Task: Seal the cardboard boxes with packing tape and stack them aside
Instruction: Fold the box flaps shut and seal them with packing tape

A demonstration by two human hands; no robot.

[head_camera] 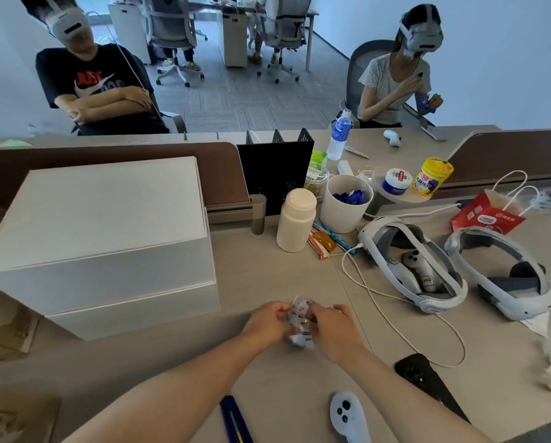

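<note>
Two white boxes (101, 238) stand stacked on the left of the desk, lids closed. In front of me, right of the stack, both hands meet over the desk. My left hand (269, 322) and my right hand (333, 327) pinch a small clear packet with printed labels (299, 318) between them. Whether it is tape I cannot tell. A blue utility knife (235, 420) lies near the front edge, between my forearms.
Two white headsets (418, 266) (507, 279) and a cable lie to the right. A white bottle (295, 220), a white cup (346, 204), jars and a red paper bag (488, 215) stand behind. A controller (347, 417) and a black phone (424, 378) lie near the front. Two persons sit beyond the divider.
</note>
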